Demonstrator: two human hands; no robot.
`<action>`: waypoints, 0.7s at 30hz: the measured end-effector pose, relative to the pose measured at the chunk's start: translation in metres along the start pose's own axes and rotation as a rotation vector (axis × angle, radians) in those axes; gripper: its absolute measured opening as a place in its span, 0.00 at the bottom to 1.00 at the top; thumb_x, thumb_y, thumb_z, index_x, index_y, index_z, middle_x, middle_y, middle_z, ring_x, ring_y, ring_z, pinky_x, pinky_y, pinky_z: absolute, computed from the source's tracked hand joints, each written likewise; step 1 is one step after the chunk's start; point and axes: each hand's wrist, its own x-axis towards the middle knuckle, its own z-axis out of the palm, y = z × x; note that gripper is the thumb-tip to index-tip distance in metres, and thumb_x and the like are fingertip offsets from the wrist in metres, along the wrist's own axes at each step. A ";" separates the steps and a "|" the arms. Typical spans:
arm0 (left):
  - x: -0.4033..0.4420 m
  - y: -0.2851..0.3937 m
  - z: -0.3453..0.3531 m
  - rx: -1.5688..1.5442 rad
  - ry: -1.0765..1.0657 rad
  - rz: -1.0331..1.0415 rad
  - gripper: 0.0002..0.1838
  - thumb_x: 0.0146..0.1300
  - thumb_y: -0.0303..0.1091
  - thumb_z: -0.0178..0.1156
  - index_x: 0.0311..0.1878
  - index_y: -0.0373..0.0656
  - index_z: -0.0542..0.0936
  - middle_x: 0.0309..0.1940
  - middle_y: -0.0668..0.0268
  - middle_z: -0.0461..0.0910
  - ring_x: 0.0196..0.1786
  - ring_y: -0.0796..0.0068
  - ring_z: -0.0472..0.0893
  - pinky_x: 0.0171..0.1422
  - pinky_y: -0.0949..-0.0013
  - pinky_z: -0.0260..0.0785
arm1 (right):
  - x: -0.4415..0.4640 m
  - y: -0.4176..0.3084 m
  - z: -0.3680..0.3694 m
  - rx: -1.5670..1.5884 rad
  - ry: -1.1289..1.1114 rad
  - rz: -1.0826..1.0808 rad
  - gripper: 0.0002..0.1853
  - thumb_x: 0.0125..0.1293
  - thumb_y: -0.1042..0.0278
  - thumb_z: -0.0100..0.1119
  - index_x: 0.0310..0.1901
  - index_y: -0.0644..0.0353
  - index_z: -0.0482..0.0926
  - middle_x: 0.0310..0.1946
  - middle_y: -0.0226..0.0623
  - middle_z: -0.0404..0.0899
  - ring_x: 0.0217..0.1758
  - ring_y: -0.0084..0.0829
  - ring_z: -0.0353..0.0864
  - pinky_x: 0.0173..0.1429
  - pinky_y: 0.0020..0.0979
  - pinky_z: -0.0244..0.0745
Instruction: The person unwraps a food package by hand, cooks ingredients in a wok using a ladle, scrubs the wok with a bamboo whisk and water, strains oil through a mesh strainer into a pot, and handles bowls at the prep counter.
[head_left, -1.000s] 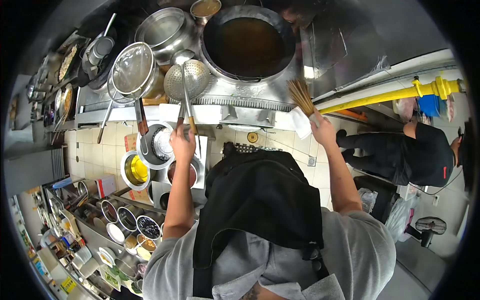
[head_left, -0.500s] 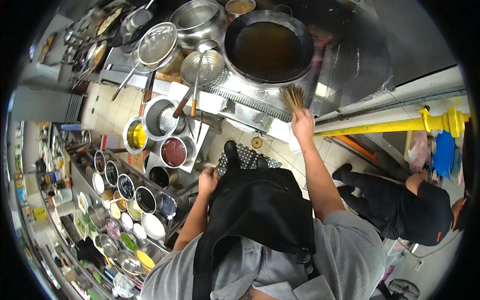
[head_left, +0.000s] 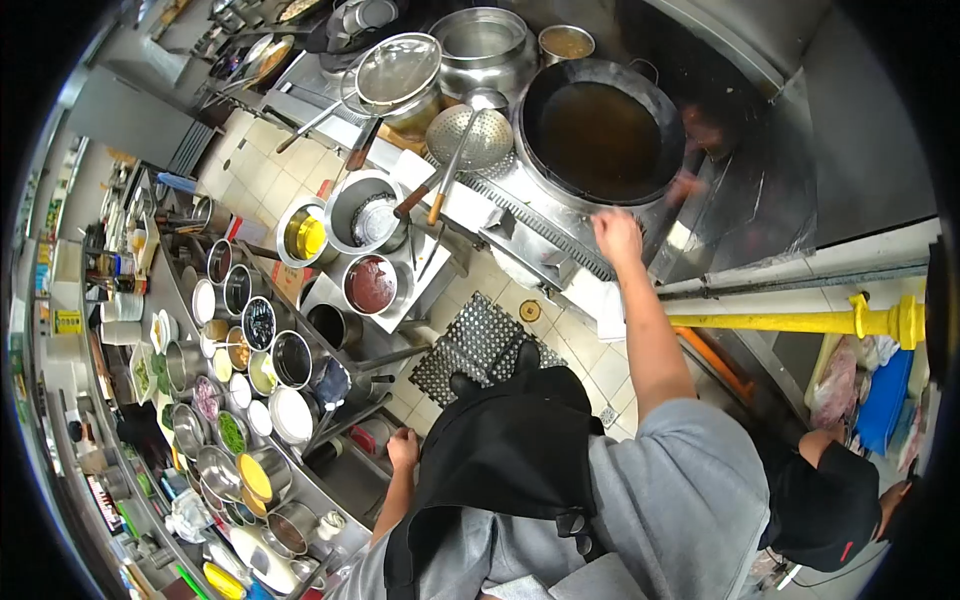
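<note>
My right hand [head_left: 617, 236] is closed at the front of the stove, just below the rim of the black wok [head_left: 600, 178], which holds dark liquid. What its fingers hold, if anything, is hidden. My left hand [head_left: 403, 449] is curled closed beside the steel counter at lower centre, with nothing visible in it. Left of the wok, a perforated skimmer [head_left: 468, 138] and a ladle [head_left: 487, 99] rest with their handles pointing toward me. A folded white cloth [head_left: 611, 314] hangs at the stove edge below my right hand.
Pots with yellow liquid [head_left: 304, 236] and red sauce [head_left: 370, 284] stand on a side stand. Many ingredient containers [head_left: 292, 415] fill the left counter. A yellow pipe [head_left: 780, 322] runs right. A person in black [head_left: 822, 500] is at lower right. A black mat [head_left: 470, 345] covers the floor.
The view has swung toward the left counter. My left hand has left the skimmer handles and come down beside the counter. The bamboo brush my right hand held is no longer visible.
</note>
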 end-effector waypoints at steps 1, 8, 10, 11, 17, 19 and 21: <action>-0.006 0.000 0.004 -0.041 0.031 -0.031 0.15 0.63 0.43 0.58 0.40 0.42 0.86 0.35 0.51 0.86 0.44 0.52 0.86 0.53 0.56 0.77 | -0.016 0.006 -0.001 0.050 -0.145 0.111 0.15 0.66 0.55 0.60 0.32 0.58 0.84 0.38 0.50 0.83 0.44 0.53 0.82 0.50 0.49 0.77; -0.002 -0.063 0.057 -0.228 -0.144 -0.112 0.19 0.58 0.49 0.63 0.43 0.43 0.87 0.35 0.54 0.87 0.42 0.59 0.87 0.52 0.62 0.77 | -0.026 -0.016 -0.021 -0.193 -0.432 0.546 0.17 0.64 0.73 0.48 0.48 0.61 0.85 0.52 0.54 0.82 0.58 0.49 0.81 0.62 0.45 0.76; 0.003 -0.053 0.040 -0.209 -0.213 -0.179 0.17 0.61 0.44 0.62 0.41 0.39 0.86 0.28 0.58 0.86 0.32 0.62 0.85 0.39 0.62 0.77 | -0.014 -0.032 -0.022 -0.168 -0.430 0.543 0.17 0.64 0.73 0.48 0.50 0.61 0.84 0.54 0.55 0.81 0.60 0.49 0.80 0.62 0.45 0.76; 0.007 -0.051 0.039 -0.498 -0.275 -0.282 0.13 0.63 0.39 0.61 0.41 0.37 0.83 0.26 0.62 0.81 0.25 0.67 0.80 0.28 0.65 0.70 | -0.005 -0.037 -0.019 -0.144 -0.319 0.456 0.16 0.65 0.71 0.50 0.51 0.62 0.83 0.53 0.54 0.81 0.58 0.50 0.80 0.61 0.46 0.76; 0.023 -0.059 0.030 -0.983 -0.235 -0.431 0.13 0.67 0.35 0.57 0.48 0.36 0.81 0.29 0.61 0.80 0.22 0.72 0.79 0.21 0.72 0.67 | 0.050 -0.084 0.046 0.000 0.144 -0.095 0.18 0.64 0.60 0.60 0.50 0.63 0.81 0.47 0.52 0.80 0.53 0.52 0.78 0.58 0.47 0.74; 0.015 -0.058 0.036 -0.993 -0.234 -0.425 0.13 0.67 0.35 0.57 0.47 0.36 0.81 0.30 0.61 0.81 0.22 0.72 0.79 0.21 0.72 0.68 | 0.064 -0.078 0.076 0.052 0.128 -0.114 0.16 0.65 0.61 0.58 0.48 0.63 0.81 0.46 0.53 0.81 0.52 0.52 0.79 0.57 0.48 0.74; 0.005 -0.066 0.047 -0.990 -0.240 -0.401 0.13 0.67 0.36 0.57 0.46 0.36 0.81 0.31 0.61 0.82 0.22 0.72 0.79 0.23 0.72 0.69 | 0.073 -0.070 0.092 0.062 0.058 -0.030 0.11 0.67 0.66 0.54 0.42 0.63 0.82 0.42 0.52 0.82 0.50 0.51 0.80 0.57 0.48 0.73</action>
